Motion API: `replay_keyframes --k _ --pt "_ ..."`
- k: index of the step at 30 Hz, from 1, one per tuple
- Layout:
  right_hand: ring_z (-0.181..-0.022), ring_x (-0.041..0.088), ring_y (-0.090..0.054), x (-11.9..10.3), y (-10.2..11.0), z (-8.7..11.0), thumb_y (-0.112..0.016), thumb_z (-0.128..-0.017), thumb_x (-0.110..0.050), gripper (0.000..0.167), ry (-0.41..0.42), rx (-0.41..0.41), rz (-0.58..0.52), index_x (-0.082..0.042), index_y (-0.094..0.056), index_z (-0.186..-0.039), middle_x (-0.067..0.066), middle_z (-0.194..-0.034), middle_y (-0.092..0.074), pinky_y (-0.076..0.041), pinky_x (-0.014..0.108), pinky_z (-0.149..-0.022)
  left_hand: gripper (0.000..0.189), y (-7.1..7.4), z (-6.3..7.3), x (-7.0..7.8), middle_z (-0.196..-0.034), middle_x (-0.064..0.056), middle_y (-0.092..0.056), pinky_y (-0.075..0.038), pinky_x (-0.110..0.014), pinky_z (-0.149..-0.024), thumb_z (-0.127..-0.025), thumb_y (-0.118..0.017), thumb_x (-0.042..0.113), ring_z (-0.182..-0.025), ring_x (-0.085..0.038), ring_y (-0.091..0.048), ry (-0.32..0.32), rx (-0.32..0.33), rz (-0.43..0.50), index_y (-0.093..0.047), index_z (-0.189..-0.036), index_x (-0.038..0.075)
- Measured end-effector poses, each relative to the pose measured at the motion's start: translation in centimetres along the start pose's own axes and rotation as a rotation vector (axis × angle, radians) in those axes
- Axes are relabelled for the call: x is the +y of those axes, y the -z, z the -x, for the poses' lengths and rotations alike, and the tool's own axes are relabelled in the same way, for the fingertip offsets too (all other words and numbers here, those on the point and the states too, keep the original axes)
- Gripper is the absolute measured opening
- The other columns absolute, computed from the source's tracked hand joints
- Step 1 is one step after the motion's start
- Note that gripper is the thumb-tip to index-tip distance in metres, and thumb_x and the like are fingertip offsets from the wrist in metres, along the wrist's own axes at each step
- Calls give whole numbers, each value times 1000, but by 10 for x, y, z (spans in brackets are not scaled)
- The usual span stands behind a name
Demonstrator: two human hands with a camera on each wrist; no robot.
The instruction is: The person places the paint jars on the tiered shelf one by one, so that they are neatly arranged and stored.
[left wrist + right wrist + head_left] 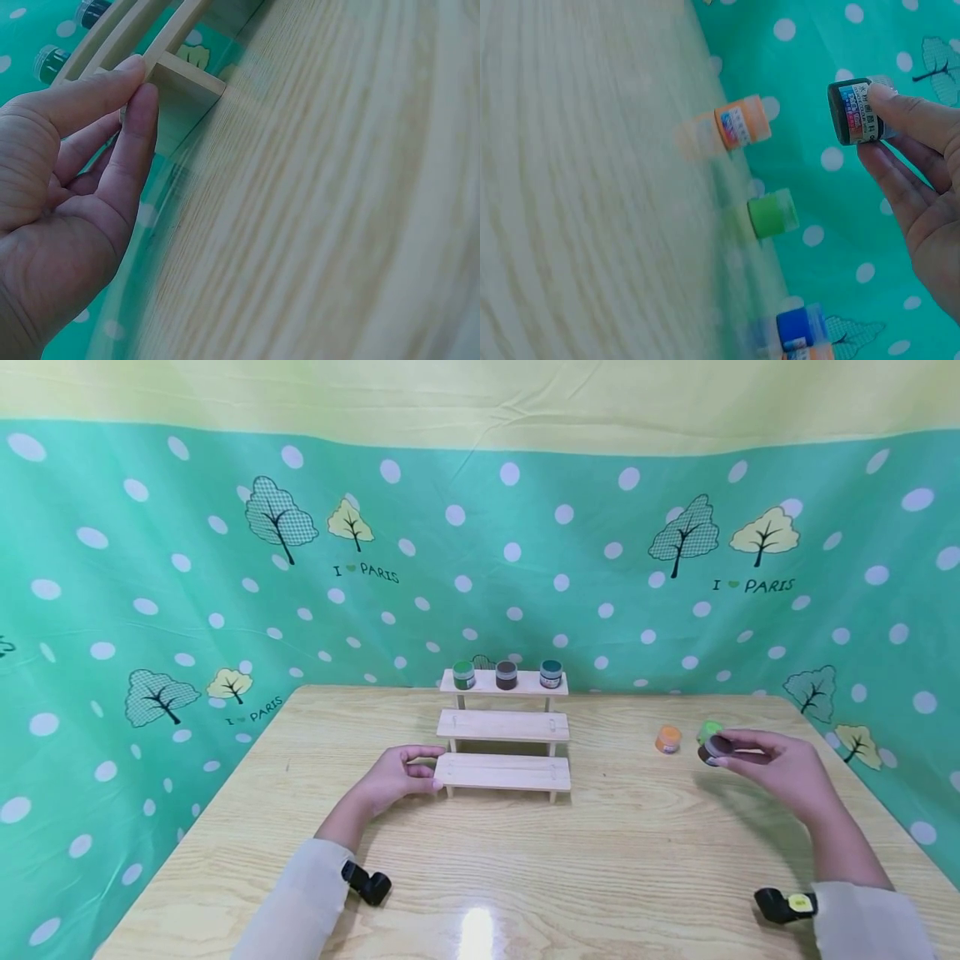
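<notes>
Sleeves (303, 893) stretch forward; left hand (393, 781), fingertips (142, 105) nearly together, pinches wooden rack (502, 772); raised right hand (783, 772), spread wider, grips dark jar (714, 750).

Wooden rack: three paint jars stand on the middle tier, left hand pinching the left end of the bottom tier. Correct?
Not the middle tier: the head view shows the three paint jars on the top tier of the wooden rack. The left hand does pinch the left end of the bottom tier.
</notes>
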State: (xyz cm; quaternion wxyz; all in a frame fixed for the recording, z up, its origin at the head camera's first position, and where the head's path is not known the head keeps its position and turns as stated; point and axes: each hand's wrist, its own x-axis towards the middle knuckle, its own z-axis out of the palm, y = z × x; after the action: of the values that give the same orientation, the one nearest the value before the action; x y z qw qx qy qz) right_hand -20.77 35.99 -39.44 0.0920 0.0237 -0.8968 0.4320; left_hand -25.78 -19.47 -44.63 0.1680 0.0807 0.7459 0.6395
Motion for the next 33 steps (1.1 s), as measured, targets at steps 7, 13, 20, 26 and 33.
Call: replay_keyframes --k 7,13,20,26,33 --pt "-86 -10 -62 -11 -4 1 -80 -82 -32 58 23 -24 -31 2 -63 -126 -29 -101 -56 -55 16 -69 61 -1 -1 -2 -92 -12 -64 -58 -32 -75 -79 -77 -5 -81 -18 -64 -5 8 0 -53 -135 -2" --pt "-87 -7 -63 -21 -10 3 -80 -82 -32 59 27 -37 -32 2 -62 -126 -6 -114 -63 -55 16 -71 61 -1 -1 -2 -92 -12 -64 -58 -31 -74 -78 -78 -5 -82 -18 -64 -3 12 -3 -54 -135 -2" --pt "-88 -5 -64 -32 -17 3 -80 -81 -34 59 33 -70 -37 0 -63 -127 20 -126 -59 -56 19 -72 61 0 -1 -1 -92 -11 -64 -58 -30 -73 -78 -78 -4 -81 -17 -64 0 12 -3 -54 -135 -1" --pt "-91 -1 -66 -39 -24 3 -80 -82 -32 56 63 -102 -75 -2 -64 -126 -5 -115 -63 -57 22 -73 62 0 0 -1 -91 -11 -64 -58 -31 -73 -78 -78 -4 -81 -18 -64 2 13 1 -54 -135 -2" --pt "-93 4 -67 -52 -32 2 -80 -83 -25 51 115 -145 -140 -2 -65 -125 -8 -115 -66 -58 26 -75 62 0 -1 -1 -93 -12 -65 -58 -31 -74 -78 -79 -2 -82 -19 -65 2 2 1 -54 -135 -1"
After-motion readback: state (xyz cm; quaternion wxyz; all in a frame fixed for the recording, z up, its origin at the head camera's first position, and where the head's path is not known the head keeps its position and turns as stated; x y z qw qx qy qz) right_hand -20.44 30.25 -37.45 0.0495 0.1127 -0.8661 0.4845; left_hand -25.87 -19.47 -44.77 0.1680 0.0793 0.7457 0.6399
